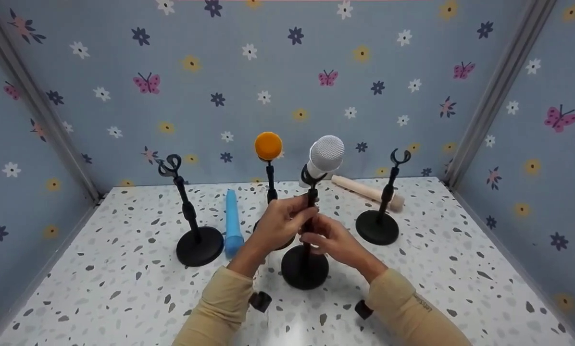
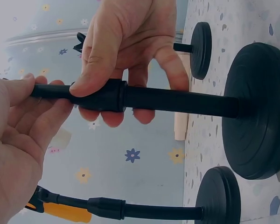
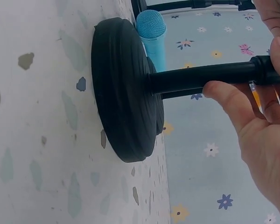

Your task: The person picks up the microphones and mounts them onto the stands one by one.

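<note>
A white microphone (image 1: 327, 153) sits tilted in the clip of a black microphone stand (image 1: 305, 269), whose round base is on the table. My left hand (image 1: 277, 223) pinches the stand's thin upper rod, just below the clip. Lower down, my right hand (image 1: 338, 241) grips the thicker collar (image 2: 109, 95), thumb on one side and fingers on the other. In the right wrist view a fingertip of the right hand (image 3: 259, 135) touches the lower tube (image 3: 200, 77). Right behind stands another stand (image 1: 270, 179) bearing an orange microphone (image 1: 268, 145); the hands partly hide it.
On the left is a stand with a bare clip (image 1: 199, 246), beside a blue microphone (image 1: 232, 223) lying down. On the right, another bare-clip stand (image 1: 377, 227) is in front of a lying peach microphone (image 1: 364, 190). Patterned walls (image 1: 287, 96) enclose the speckled table (image 1: 124, 288).
</note>
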The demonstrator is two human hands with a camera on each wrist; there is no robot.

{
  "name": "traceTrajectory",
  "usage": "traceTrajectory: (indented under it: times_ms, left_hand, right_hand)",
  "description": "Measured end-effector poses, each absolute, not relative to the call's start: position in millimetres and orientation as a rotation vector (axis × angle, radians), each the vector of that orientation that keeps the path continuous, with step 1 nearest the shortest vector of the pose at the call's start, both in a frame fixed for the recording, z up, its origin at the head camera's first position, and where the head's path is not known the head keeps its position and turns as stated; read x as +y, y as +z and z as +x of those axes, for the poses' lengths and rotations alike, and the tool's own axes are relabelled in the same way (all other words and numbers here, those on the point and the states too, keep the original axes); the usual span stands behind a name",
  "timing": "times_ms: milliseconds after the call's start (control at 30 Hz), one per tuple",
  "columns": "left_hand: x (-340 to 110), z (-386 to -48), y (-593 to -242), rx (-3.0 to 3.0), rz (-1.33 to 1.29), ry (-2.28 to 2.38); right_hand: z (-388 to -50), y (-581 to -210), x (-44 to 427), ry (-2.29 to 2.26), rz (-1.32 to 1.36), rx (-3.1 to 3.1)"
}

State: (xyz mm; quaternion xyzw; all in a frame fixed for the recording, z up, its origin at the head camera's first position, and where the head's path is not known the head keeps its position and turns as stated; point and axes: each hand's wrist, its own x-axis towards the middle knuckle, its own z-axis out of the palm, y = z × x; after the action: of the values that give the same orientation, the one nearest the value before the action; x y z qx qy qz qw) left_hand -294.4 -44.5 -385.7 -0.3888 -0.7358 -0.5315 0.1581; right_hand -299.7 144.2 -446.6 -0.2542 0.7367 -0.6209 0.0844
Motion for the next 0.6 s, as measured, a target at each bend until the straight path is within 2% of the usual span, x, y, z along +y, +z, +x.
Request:
traceTrajectory:
  times_ms: [467,600]
  left_hand:
    - [-43.0,-292.9,-387.3,-2.113,-1.092,-1.632]
    - [-45.1,-292.1,-387.1,-2.114,-1.07,-1.68]
  right_hand:
    - [-301.7,-442.5,147.6,-1.8,-0.704,2.155]
    - [-305.1,-435.2,150.5,-1.703,-0.78,2.176]
